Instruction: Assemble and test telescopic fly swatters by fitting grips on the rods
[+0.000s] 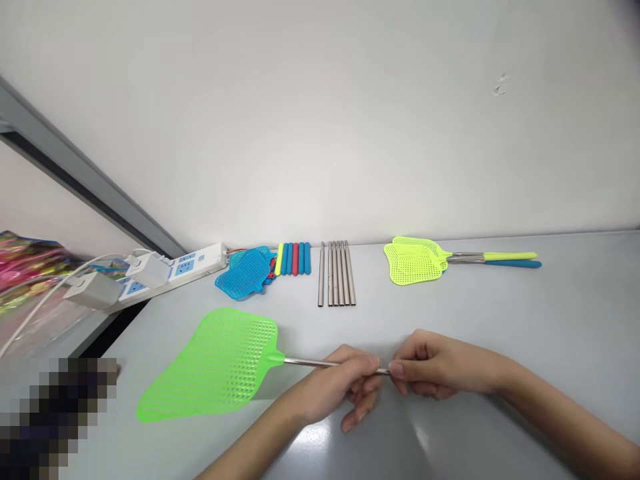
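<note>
A green fly swatter [215,367] with a thin metal rod points to the left above the grey table. My left hand [345,380] is closed around the rod, its thumb pressed along it. Just to the right, my right hand [435,367] pinches the rod's end between thumb and fingers. The rod's tip is hidden by the right fingers. Behind the hands lie several metal rods [342,273] side by side. To their left sits a row of yellow, blue and red grip sleeves [295,259], beside a pile of blue swatter heads [245,273].
Yellow swatters [417,261] with a yellow and a blue handle lie at the back right, near the white wall [340,120]. A white power strip [200,263] with plugged chargers and cables stands at the back left. Colourful plastic packages [30,273] are at the far left.
</note>
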A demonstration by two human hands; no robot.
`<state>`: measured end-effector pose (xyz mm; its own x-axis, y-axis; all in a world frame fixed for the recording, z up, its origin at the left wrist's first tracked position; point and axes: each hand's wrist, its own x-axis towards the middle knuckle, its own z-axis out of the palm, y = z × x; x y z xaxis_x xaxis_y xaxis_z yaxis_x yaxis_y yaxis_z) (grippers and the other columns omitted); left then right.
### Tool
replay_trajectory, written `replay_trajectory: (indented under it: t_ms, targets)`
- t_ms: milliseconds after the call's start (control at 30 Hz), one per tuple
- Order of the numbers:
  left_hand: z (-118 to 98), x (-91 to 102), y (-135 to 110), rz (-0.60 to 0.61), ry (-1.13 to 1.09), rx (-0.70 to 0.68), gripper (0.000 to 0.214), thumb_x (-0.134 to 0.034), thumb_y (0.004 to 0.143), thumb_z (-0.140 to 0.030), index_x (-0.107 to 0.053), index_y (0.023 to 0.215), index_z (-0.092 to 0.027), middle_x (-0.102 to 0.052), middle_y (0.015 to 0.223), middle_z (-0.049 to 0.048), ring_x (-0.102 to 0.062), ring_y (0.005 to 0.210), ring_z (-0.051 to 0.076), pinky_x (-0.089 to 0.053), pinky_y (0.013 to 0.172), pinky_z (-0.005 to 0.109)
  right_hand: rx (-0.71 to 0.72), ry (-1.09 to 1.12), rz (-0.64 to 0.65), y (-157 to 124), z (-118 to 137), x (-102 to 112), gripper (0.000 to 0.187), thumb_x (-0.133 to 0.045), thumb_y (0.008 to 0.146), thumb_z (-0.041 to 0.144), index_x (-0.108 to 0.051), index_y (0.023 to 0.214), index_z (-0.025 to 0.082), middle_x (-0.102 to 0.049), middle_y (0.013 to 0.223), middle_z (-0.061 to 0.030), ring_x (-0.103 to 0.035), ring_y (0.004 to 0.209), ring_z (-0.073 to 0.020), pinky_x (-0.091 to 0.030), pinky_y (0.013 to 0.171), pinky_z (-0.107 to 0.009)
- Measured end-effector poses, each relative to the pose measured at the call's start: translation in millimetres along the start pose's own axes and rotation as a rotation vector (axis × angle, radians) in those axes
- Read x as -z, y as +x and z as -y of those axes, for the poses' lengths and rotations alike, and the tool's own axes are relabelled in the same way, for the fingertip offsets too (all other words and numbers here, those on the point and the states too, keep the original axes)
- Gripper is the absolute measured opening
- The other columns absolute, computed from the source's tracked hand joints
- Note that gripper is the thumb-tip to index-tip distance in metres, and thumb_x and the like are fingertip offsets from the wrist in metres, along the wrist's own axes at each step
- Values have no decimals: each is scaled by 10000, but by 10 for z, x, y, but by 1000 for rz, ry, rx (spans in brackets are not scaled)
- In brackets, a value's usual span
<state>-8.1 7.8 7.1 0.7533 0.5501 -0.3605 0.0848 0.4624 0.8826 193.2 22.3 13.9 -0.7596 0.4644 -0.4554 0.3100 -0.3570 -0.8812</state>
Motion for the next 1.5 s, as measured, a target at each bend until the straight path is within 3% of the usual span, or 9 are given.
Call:
replay_trajectory:
  t_ms: [700,1500]
  targets:
    - [-31,44,-23,-51,81,4,356,-364,839,-340,-340,527,-169,-376,382,-60,-336,285,51,-204,323,193,47,-38,-13,-72,-62,69,373,-511,787,476,-546,668,124,-309,497,73,-231,412,-33,-163,355,-173]
    - [-97,136,-67,-40,133,2,342,-388,829,-357,-357,543,-171,-379,388,-56,-341,319,59,-253,359,190,77,-134,-56,-155,-64,103,394,-493,798,485,-544,654,122,-321,471,72,-252,397,-36,-179,360,-178]
